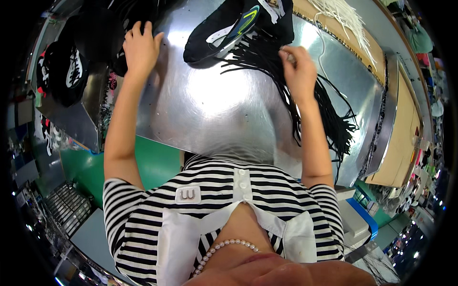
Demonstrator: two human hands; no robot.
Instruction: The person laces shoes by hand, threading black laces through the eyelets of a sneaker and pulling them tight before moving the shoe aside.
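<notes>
Black shoe lies on the metal worktop, beside black laces; it appears unlaced, that work outstanding; 1 laced-looking shoe sits at far left; left hand has fingers spread beside a dark pile; right hand has fingers curled by the laces, grip not determinable; lettering on the yellow-brown strip is not clearly readable.
</notes>
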